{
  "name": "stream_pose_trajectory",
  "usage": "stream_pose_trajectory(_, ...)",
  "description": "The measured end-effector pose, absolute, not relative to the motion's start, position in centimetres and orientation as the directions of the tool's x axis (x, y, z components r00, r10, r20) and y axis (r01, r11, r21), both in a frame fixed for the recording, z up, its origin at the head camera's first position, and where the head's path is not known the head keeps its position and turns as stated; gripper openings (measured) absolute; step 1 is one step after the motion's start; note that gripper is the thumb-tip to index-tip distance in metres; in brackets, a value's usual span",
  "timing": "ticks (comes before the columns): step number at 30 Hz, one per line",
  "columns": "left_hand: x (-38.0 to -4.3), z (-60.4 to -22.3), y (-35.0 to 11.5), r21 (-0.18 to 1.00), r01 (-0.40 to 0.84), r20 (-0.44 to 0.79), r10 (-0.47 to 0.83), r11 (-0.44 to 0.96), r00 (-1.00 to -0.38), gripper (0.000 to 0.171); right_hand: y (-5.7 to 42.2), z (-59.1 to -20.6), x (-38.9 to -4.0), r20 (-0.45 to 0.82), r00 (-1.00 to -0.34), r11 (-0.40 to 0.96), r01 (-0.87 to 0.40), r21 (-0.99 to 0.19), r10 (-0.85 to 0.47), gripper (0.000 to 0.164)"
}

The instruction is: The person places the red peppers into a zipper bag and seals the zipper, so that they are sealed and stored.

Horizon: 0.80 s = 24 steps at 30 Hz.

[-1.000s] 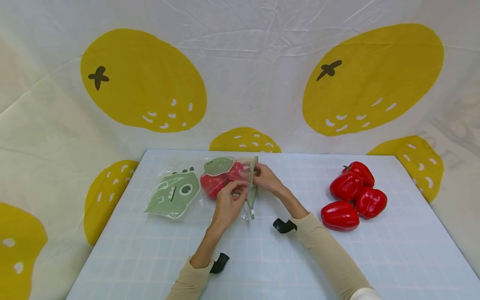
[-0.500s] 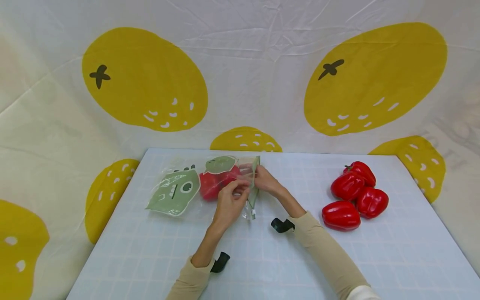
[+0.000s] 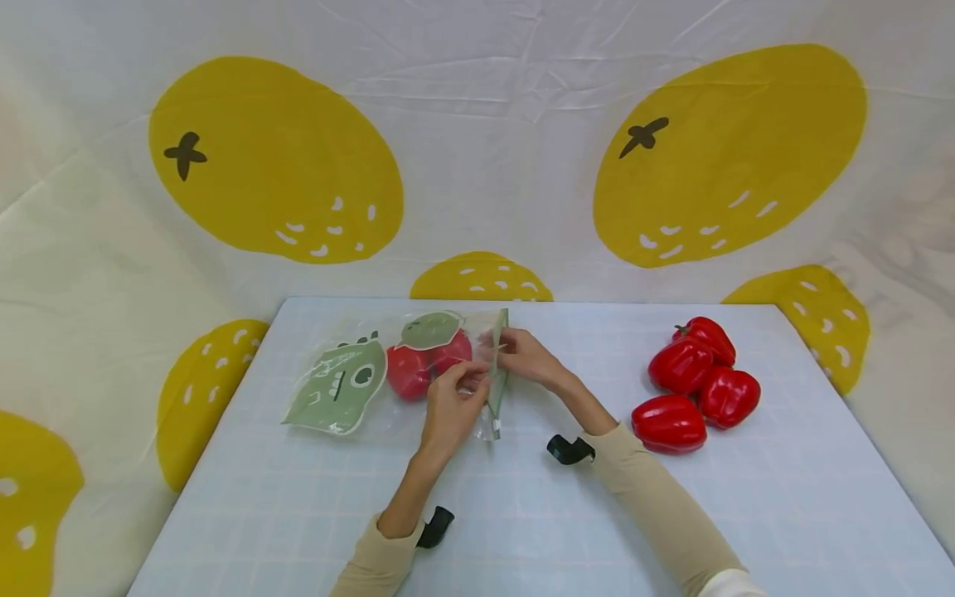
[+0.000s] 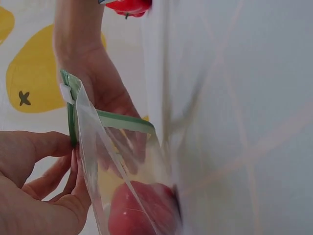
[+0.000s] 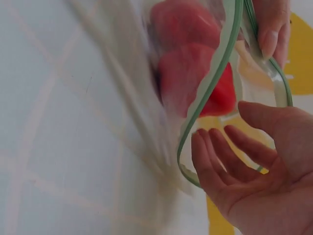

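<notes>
A clear zip bag (image 3: 337, 388) with green cartoon prints lies on its side on the table, its green-edged mouth facing right. Inside are two red bell peppers (image 3: 409, 373), partly covered by a print. With thumb and fingertips my left hand (image 3: 450, 408) pinches the near side of the mouth, beside a small white slider (image 4: 67, 93). My right hand (image 5: 259, 161) is at the opening, its loosely bent fingers reaching just inside the rim. Nothing is held in it, and the peppers sit apart from its fingertips.
Several loose red bell peppers (image 3: 681, 365) lie in a cluster at the right of the table (image 3: 567, 531). Behind the table hangs a white cloth (image 3: 500, 166) with large yellow fruit prints. A dark wrist camera (image 3: 570, 449) sits at the right sleeve.
The peppers in the bag have slid left, deeper inside. My right hand has drawn back slightly toward the mouth. My left hand keeps its pinch on the rim.
</notes>
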<state>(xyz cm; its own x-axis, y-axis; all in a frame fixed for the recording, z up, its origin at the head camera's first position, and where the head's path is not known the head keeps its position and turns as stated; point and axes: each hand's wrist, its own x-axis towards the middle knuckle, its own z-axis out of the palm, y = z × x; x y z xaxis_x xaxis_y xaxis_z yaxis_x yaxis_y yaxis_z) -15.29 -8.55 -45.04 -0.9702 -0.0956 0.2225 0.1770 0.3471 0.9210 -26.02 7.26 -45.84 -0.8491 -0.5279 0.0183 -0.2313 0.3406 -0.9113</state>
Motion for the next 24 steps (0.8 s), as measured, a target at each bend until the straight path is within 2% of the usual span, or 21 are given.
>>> stream_pose_trajectory(8,-15.1,-45.2,-8.6,0.92,0.154,0.205,-0.109,0.36,-0.973,0.017,8.7,-45.1,-25.3,0.064,-0.852,0.389,-0.302,-0.87,-0.519,0.031)
stream_pose_trajectory(24,-15.3,-45.5,-8.5,0.93,0.133,0.181,-0.112,0.343,-0.977,0.018,12.0,-43.5,-23.5,0.07,-0.893,0.465,-0.297,-0.834,-0.444,0.033)
